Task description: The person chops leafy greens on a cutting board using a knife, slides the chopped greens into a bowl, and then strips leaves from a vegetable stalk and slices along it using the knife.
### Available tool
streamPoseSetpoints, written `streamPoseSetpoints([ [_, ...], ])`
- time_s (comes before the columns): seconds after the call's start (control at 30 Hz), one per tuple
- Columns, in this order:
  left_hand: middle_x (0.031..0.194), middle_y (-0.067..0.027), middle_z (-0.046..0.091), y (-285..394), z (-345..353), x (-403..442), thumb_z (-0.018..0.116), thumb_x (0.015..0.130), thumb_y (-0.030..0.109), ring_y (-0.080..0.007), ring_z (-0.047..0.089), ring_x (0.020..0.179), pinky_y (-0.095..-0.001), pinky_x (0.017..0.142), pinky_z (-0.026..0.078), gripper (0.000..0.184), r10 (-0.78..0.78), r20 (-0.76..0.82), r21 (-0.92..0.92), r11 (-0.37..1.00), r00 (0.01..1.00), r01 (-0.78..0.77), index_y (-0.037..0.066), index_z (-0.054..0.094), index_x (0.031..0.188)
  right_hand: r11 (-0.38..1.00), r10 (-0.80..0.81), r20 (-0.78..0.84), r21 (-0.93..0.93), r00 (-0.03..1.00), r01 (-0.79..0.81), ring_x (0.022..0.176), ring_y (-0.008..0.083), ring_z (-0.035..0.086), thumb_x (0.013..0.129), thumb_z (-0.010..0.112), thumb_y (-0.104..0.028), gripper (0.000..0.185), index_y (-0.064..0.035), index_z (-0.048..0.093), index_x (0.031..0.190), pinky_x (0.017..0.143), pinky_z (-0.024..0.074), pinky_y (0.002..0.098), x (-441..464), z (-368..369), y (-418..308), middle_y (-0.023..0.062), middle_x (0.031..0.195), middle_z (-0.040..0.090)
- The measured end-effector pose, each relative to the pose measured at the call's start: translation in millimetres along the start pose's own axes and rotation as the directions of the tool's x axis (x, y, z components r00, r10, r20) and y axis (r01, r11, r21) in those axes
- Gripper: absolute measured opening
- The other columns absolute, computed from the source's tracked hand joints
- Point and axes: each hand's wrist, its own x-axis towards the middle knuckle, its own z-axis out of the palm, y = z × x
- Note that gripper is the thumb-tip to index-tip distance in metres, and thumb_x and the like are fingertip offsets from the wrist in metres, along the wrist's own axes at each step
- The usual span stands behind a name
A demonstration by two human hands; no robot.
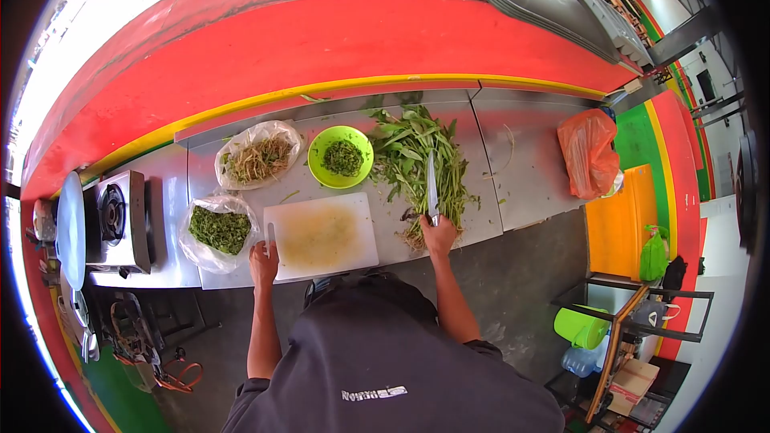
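My right hand (439, 236) is closed round the handle of a knife (432, 184), whose blade points away from me over a pile of leafy green stems (413, 144). My left hand (264, 261) is at the left edge of the white cutting board (321, 234), by its handle slot; its fingers are too small to make out. The board's middle is stained yellow-green and bears no pieces. Behind it, a green bowl (341, 157) holds chopped greens. Left of the board lies a clear bag of chopped greens (218, 229), and behind that a bag of roots and stems (258, 157).
A gas stove (116, 220) stands at the far left of the metal counter (525, 184). An orange plastic bag (588, 152) lies at its right end. A red ledge (321, 40) runs along the back. Right of me stands a shelf (613, 353) with a green bucket (580, 326).
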Motion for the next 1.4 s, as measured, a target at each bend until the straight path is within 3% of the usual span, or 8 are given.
streamPoseSetpoints([
  [0.1, 0.086, -0.02, 0.07, 6.2, 0.0, 0.4, 0.066, 0.094, 0.03, -0.0388, 0.068, 0.086, -0.0497, 0.075, 0.053, 0.034, 0.066, -0.062, 0.026, 0.998, 0.996, -0.064, -0.003, 0.067, 0.102, 0.999, -0.006, 0.031, 0.037, 0.999, 0.005, 0.058, 0.0382, 0.061, 0.08, 0.078, -0.037, 0.04, 0.0001, 0.063, 0.075, 0.058, 0.0475, 0.0473, 2.8, 0.6, -1.5, 0.0172, 0.062, 0.061],
  [0.27, 0.082, -0.018, 0.073, 48.9, -5.7, 2.4, 0.069, 0.093, 0.026, -0.032, 0.073, 0.081, -0.0428, 0.071, 0.057, 0.029, 0.043, 0.143, -0.076, 0.997, 0.989, -0.032, 0.0, 0.069, 0.104, 0.97, 0.009, 0.018, 0.242, 1.0, -0.013, 0.053, 0.0287, 0.06, 0.08, 0.076, -0.03, 0.034, 0.0005, 0.064, 0.073, 0.055, 0.0454, 0.0427, 11.8, -2.3, 5.6, 0.0141, 0.06, 0.061],
  [0.37, 0.086, -0.0193, 0.073, 74.9, -1.3, 5.3, 0.071, 0.093, 0.024, -0.0282, 0.074, 0.084, -0.0369, 0.071, 0.058, 0.03, 0.121, 0.23, -0.268, 0.962, 0.966, -0.056, -0.002, 0.069, 0.108, 0.902, 0.098, 0.043, 0.418, 0.994, -0.107, 0.048, 0.0138, 0.049, 0.083, 0.079, -0.029, 0.031, -0.0028, 0.066, 0.072, 0.048, 0.037, 0.0366, 19.4, -9.8, 13.7, 0.0014, 0.056, 0.056],
  [0.47, 0.094, -0.018, 0.073, 122.5, -14.2, 8.6, 0.069, 0.095, 0.022, -0.0276, 0.073, 0.086, -0.0369, 0.076, 0.059, 0.031, 0.28, 0.371, -0.404, 0.907, 0.885, -0.118, -0.003, 0.067, 0.113, 0.627, 0.276, 0.33, 0.65, 0.903, -0.429, 0.053, 0.0047, 0.043, 0.089, 0.078, -0.028, 0.024, -0.0054, 0.069, 0.085, 0.049, 0.0342, 0.0276, 24.8, -52.1, -7.3, -0.0069, 0.06, 0.051],
  [0.8, 0.097, -0.016, 0.073, 182.9, -33.3, 7.0, 0.068, 0.097, 0.021, -0.0265, 0.073, 0.089, -0.0367, 0.078, 0.059, 0.031, 0.393, 0.416, -0.492, 0.856, 0.82, -0.16, -0.003, 0.065, 0.118, 0.372, 0.266, 0.3, 0.845, 0.916, -0.385, 0.043, 0.0056, 0.044, 0.091, 0.077, -0.026, 0.024, -0.007, 0.063, 0.092, 0.037, 0.0306, 0.0249, 13.2, -125.9, -78.5, -0.0051, 0.06, 0.051],
  [0.87, 0.097, -0.0109, 0.073, 188.8, -34.2, 2.5, 0.065, 0.099, 0.021, -0.0196, 0.071, 0.091, -0.0328, 0.079, 0.057, 0.029, 0.398, 0.451, -0.505, 0.852, 0.799, -0.139, 0.0, 0.065, 0.12, 0.344, 0.281, 0.264, 0.87, 0.923, -0.354, 0.04, 0.0054, 0.041, 0.091, 0.077, -0.025, 0.023, -0.0075, 0.062, 0.091, 0.036, 0.0284, 0.0253, 10.7, -129.6, -79.4, -0.0052, 0.058, 0.049],
  [0.93, 0.098, -0.0106, 0.073, 192.5, -33.1, -1.7, 0.065, 0.099, 0.021, -0.0193, 0.071, 0.093, -0.0332, 0.081, 0.057, 0.03, 0.396, 0.475, -0.514, 0.849, 0.786, -0.118, 0.0, 0.066, 0.12, 0.237, 0.165, 0.346, 0.895, 0.924, -0.378, 0.047, 0.0036, 0.044, 0.09, 0.078, -0.022, 0.023, -0.005, 0.065, 0.099, 0.04, 0.0323, 0.0243, 4.6, -135.8, -75.2, -0.0058, 0.07, 0.054],
  [1.4, 0.099, -0.0133, 0.073, 254.2, -15.6, -18.3, 0.064, 0.1, 0.02, -0.0197, 0.071, 0.092, -0.0333, 0.084, 0.057, 0.029, 0.511, 0.511, -0.598, 0.789, 0.692, -0.141, -0.001, 0.066, 0.12, 0.146, -0.058, 0.199, 0.971, 0.978, -0.189, 0.043, 0.0045, 0.035, 0.095, 0.071, -0.015, 0.014, -0.0055, 0.063, 0.101, 0.036, 0.0237, 0.024, 9.4, -202.6, -103.0, -0.0057, 0.061, 0.042],
])
